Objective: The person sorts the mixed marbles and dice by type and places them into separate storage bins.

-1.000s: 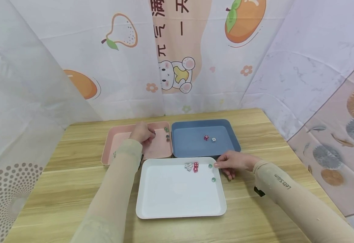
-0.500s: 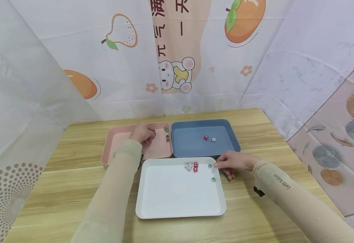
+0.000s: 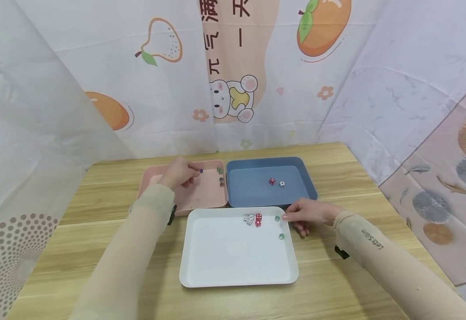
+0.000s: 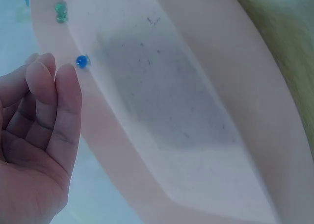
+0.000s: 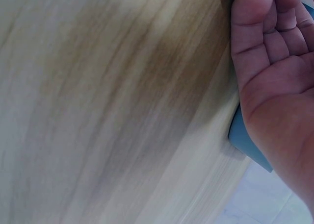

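Note:
In the head view my left hand is over the pink tray, fingers loosely bent and holding nothing. Just off its fingertips lies a blue marble, separated by a small gap in the left wrist view. Green marbles and darker marbles line the tray's right side. My right hand grips the upper right rim of the white tray. Inside that tray are white dice, red dice and two green marbles. The right fingertips are cut off in the right wrist view.
Behind the white tray, a blue tray holds a red die and a white die. All three trays stand close together on a wooden table. A printed curtain hangs beyond the table's far edge.
My left hand has let go of the blue marble and drawn back slightly to the left. The marble now shows by itself in the pink tray. My right hand stays at the white tray.

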Demonstrator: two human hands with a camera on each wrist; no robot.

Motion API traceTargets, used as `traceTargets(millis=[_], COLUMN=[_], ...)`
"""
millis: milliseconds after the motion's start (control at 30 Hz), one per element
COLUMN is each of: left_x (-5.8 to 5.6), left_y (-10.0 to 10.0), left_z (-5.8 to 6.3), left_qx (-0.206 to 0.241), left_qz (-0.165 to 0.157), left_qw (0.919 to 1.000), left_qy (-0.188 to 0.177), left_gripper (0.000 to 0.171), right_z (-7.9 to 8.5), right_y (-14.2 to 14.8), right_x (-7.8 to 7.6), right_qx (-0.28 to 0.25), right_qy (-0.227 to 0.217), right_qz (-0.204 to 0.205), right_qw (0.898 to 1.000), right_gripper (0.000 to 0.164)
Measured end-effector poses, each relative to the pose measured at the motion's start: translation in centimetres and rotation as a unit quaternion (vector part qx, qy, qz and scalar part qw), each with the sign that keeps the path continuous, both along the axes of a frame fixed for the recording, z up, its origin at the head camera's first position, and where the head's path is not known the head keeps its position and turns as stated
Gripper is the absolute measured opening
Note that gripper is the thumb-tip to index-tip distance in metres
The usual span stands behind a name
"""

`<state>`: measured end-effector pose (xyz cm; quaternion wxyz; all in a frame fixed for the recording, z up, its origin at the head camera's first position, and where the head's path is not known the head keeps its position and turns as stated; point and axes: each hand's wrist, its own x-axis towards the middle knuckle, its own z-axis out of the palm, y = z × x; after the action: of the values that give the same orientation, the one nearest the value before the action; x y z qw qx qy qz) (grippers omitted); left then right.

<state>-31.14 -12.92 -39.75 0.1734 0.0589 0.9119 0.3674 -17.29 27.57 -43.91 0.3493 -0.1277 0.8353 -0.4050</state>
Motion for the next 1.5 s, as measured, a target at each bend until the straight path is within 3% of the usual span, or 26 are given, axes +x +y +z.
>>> traceTargets(millis=[400, 633, 800, 1033, 1300, 1500], left_x=[2.7, 5.6, 7.7, 10.1, 12.2, 13.8], left_y=[0.1, 1.4, 2.1, 1.9, 0.3, -1.0], left_z=[1.5, 1.9, 1.7, 1.3, 0.4, 0.1], left_qx=[0.0, 0.011, 0.019, 0.015, 0.024, 0.02], left_qz=[-0.058, -0.096, -0.105, -0.123, -0.113, -0.067], left_qw=[0.9982, 0.9951, 0.9943, 0.9917, 0.992, 0.9962], left_qy=[0.01, 0.02, 0.005, 0.034, 0.05, 0.052], left_gripper=[0.03, 0.028, 0.026, 0.023, 0.015, 0.018], right_z=[-0.2, 0.0, 0.0, 0.0, 0.4, 0.9], right_y=[0.1, 0.0, 0.0, 0.0, -0.3, -0.5], right_x=[0.0, 0.1, 0.2, 0.2, 0.3, 0.4], right_qx=[0.001, 0.001, 0.0, 0.004, 0.021, 0.042], right_qy=[-0.003, 0.0, 0.003, 0.004, 0.014, 0.048], right_qz=[-0.003, -0.006, -0.004, -0.001, -0.009, -0.012], right_qw=[1.0, 1.0, 1.0, 1.0, 1.0, 0.998], right_gripper=[0.042, 0.04, 0.04, 0.04, 0.039, 0.034])
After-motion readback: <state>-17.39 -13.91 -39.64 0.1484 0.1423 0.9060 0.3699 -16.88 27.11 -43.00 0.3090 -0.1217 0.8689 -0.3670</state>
